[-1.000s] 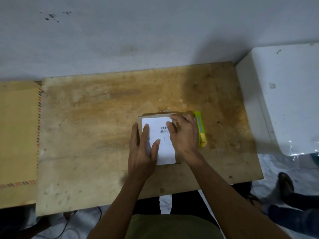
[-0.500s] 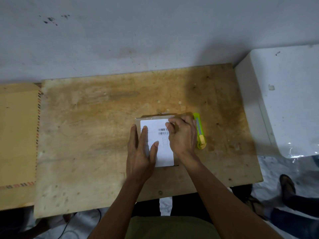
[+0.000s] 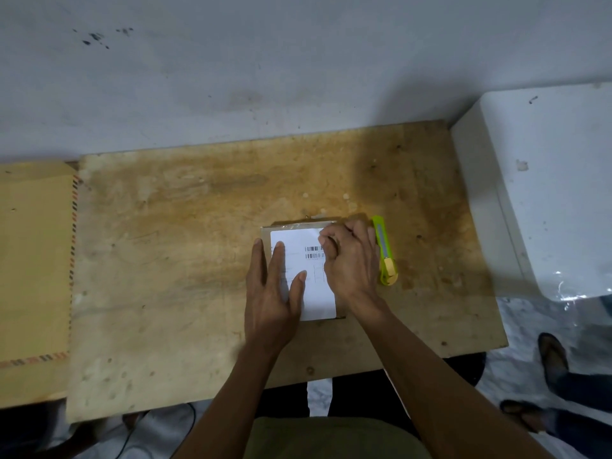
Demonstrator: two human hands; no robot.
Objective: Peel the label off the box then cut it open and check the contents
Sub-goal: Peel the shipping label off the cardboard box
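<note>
A small flat cardboard box [image 3: 266,234] lies on the wooden table [image 3: 185,246], its top covered by a white label [image 3: 314,293] with barcodes. My left hand [image 3: 271,293] lies flat on the box's left side, fingers spread over the label. My right hand [image 3: 351,256] rests on the box's right side with its fingers curled at the label's far right corner; whether it grips the corner is hidden. A yellow-green utility knife [image 3: 384,251] lies on the table just right of the box, touching my right hand's edge.
A white block [image 3: 546,193] stands against the table's right end. A yellow envelope-like surface with a striped edge [image 3: 33,260] adjoins the table on the left. A grey wall runs behind. Another person's feet [image 3: 556,366] are on the floor at lower right.
My right hand's fingers have curled tighter at the label's far right corner. The left hand stays flat on the box, and the knife has not moved.
</note>
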